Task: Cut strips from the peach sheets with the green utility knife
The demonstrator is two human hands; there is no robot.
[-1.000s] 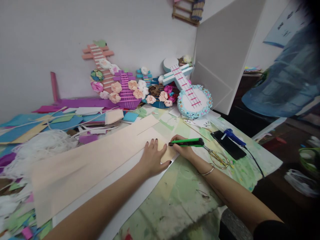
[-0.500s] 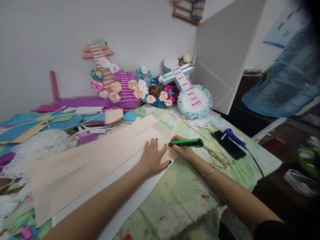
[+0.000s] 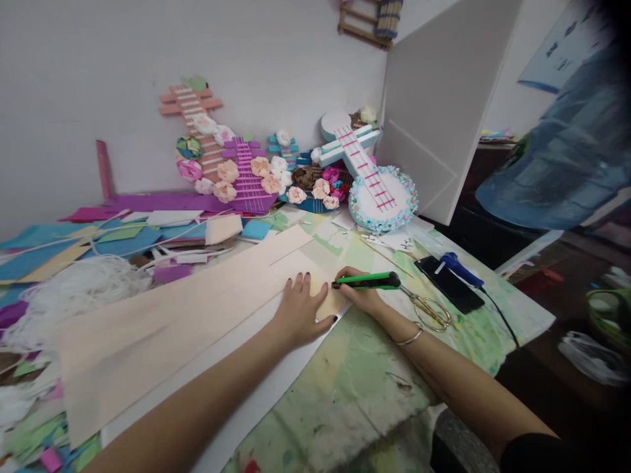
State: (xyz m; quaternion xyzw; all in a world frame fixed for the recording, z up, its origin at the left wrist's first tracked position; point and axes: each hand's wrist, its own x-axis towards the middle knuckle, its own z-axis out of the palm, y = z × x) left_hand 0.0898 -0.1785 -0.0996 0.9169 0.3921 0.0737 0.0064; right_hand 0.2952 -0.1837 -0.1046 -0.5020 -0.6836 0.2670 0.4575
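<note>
My left hand (image 3: 302, 310) lies flat with fingers spread, pressing on a small cream piece (image 3: 334, 299) and the white sheet (image 3: 276, 374) near its right end. In my right hand (image 3: 359, 289) is a green and black utility knife (image 3: 369, 281), its front end down by the cream piece, just right of my left thumb and forefinger. Whether the blade touches the piece I cannot tell. A long peach sheet (image 3: 162, 322) with a slit near its far end lies over the white sheet, left of my left hand.
Gold-handled scissors (image 3: 431, 313), a black phone (image 3: 451, 286) and a blue glue gun (image 3: 459, 269) lie at the right. White cord (image 3: 83, 289) and coloured scraps (image 3: 54, 420) cover the left. Decorated lute-shaped crafts (image 3: 382, 197) lean at the back. A water bottle (image 3: 537, 164) stands off the table.
Both hands and the utility knife keep almost the same place. The whole view has shifted very slightly.
</note>
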